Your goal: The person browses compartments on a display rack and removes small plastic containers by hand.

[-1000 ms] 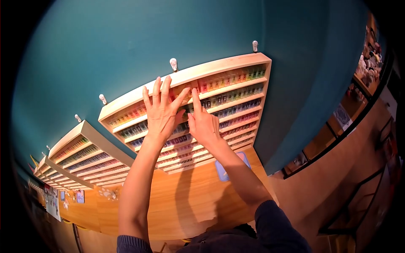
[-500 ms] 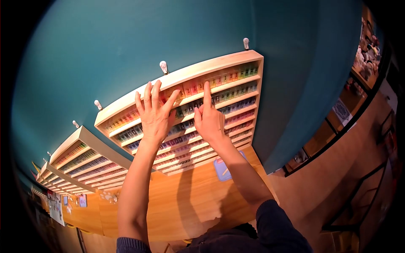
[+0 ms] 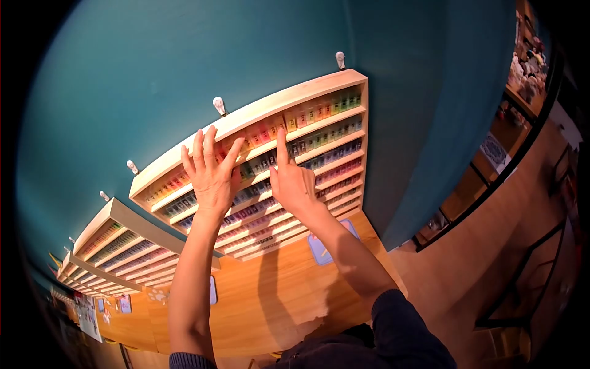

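A pale wooden rack leans upright against the teal wall, its shelves lined with small labelled bottles or vials in graded colours. My left hand is spread before the rack's upper left part. Its fingertips reach the top board, and its thumb points towards the red and pink vials. Of my right hand, the index finger is stretched up to the top shelf, near the change from pink to yellow vials. The thumb stands apart and the other fingers are curled. Neither hand visibly holds anything. Whether the fingertips touch is unclear.
Further racks stand to the left along the wall. Below runs a wooden table with a lavender-blue tray near its right end. White clip-like pieces sit above the racks. Dark-framed shelving stands at right.
The view has shifted, so the rack and both hands appear further left. Relative to the rack the hands have hardly moved. More of a blue-edged object shows beside my left forearm.
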The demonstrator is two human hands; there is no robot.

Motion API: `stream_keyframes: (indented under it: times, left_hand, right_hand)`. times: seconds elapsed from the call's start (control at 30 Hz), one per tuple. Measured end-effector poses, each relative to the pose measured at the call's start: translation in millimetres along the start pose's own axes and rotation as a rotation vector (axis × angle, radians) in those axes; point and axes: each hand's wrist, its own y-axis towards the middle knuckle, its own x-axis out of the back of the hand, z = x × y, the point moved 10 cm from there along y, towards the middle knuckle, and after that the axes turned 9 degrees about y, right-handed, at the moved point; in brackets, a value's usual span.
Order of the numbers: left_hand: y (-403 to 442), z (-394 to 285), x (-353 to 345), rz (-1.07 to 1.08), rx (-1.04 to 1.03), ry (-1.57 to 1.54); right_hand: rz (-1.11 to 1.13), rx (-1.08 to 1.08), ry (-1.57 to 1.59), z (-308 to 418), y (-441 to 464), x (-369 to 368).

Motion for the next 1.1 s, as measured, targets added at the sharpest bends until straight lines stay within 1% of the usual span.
stream_keyframes:
  times: [0.07,0.1,0.13,0.2,0.23,0.3,0.4,0.43,0.5,0.53,0.6,0.63,0.73,0.87,0.93,0.97,1.1]
  left_hand:
    - [0.0,0.2,-1.0,0.008,-0.002,0.001]
    - [-0.3,0.3,-1.6,0.007,-0.008,0.004]
    - [-0.4,-0.4,-1.9,0.008,-0.014,0.006]
    - [-0.4,-2.0,-1.5,0.020,-0.020,0.004]
    - [-0.2,-1.9,-1.2,0.019,-0.018,0.007]
    - [0.4,-1.5,-0.8,0.013,-0.018,0.009]
    - [1.5,-1.4,1.9,-0.007,0.006,0.011]
    - [1.7,-2.0,2.1,-0.008,0.003,0.011]
    - [2.1,-2.4,2.3,-0.009,0.004,0.013]
    - [2.3,-3.0,1.9,-0.009,0.001,0.012]
    - [2.2,-2.5,1.3,-0.007,0.004,0.018]
    - [2.0,-1.6,1.1,-0.007,0.003,0.017]
    - [1.7,-3.4,-1.8,0.027,-0.014,0.043]
    - [3.0,-3.6,1.1,-0.002,0.008,0.018]
    - [2.7,-3.6,0.1,-0.010,0.007,0.019]
    - [2.4,-3.6,-0.3,-0.015,0.006,0.027]
    - [3.3,-4.2,0.2,-0.019,0.004,0.046]
  right_hand:
    - [-0.175,0.115,0.041,6.2,-2.2,23.1]
    - [-0.207,0.058,0.152,-3.7,1.6,31.5]
    - [-0.180,-0.069,0.211,-14.3,7.0,35.9]
    - [-0.111,-0.187,0.180,-20.3,14.4,40.5]
    - [-0.115,-0.192,0.180,-15.4,13.3,45.0]
    - [0.002,-0.231,0.069,-9.6,11.5,38.6]
    - [0.008,-0.197,0.038,-15.0,11.3,37.8]
    - [0.005,-0.199,0.039,-21.7,11.3,36.0]
    - [-0.268,-0.063,0.261,-22.7,11.6,61.6]
    - [-0.269,-0.065,0.261,-25.9,14.1,63.7]
    - [-0.207,-0.153,0.349,-38.4,19.8,59.5]
    - [-0.174,-0.168,0.185,-40.8,19.9,53.4]
    - [-0.170,-0.136,0.115,-40.0,17.9,53.3]
    - [-0.263,-0.071,0.182,-47.4,19.4,70.8]
    - [-0.273,-0.225,0.273,-60.7,23.1,82.1]
    - [-0.242,-0.261,0.206,-63.0,25.0,81.9]
    - [-0.184,-0.250,0.115,-58.8,22.3,76.4]
